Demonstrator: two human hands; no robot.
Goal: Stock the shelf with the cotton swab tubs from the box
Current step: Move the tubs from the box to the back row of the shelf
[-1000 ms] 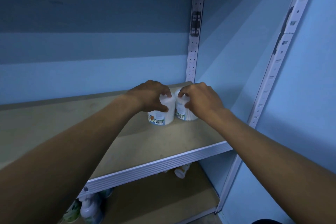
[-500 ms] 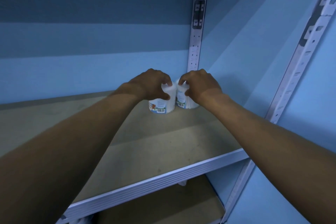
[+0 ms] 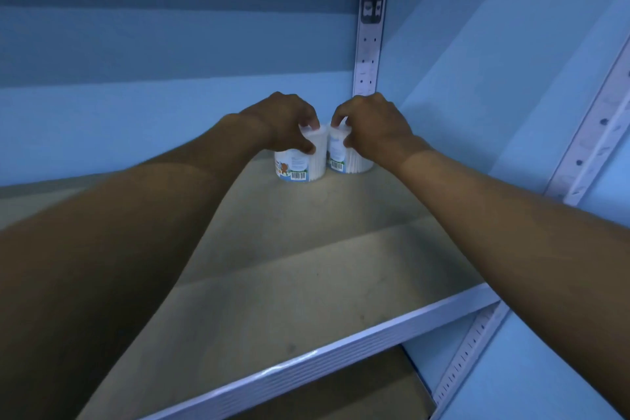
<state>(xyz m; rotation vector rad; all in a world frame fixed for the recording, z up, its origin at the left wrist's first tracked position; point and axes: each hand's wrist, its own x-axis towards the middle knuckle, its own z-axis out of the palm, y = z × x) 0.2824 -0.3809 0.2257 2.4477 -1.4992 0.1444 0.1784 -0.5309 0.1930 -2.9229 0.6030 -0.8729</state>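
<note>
Two small round clear-plastic cotton swab tubs with white lids stand upright at the back right corner of the beige board shelf [image 3: 306, 276], side by side and touching or very nearly so. The left tub [image 3: 300, 165] shows a blue-edged label with a cartoon animal and a barcode; the right tub [image 3: 344, 160] shows a barcode and packed white swab sticks through its wall.

They look light and rigid, with smooth, slightly slippery plastic sides, and should tip easily if nudged near the top. A grip across the lid rim or round the upper wall suits them, with little force needed.

The left hand [image 3: 283, 123] is curled over the left tub, thumb on the near side and fingers over the lid. The right hand [image 3: 371, 126] grips the right tub the same way, fingertips on its lid.

Behind stands a pale perforated metal upright [image 3: 368, 54] against the blue wall [image 3: 136, 106]; a second slotted upright [image 3: 593, 147] runs along the right. The white ribbed front edge [image 3: 341, 351] fronts the shelf, with a lower board [image 3: 358, 395] beneath.
</note>
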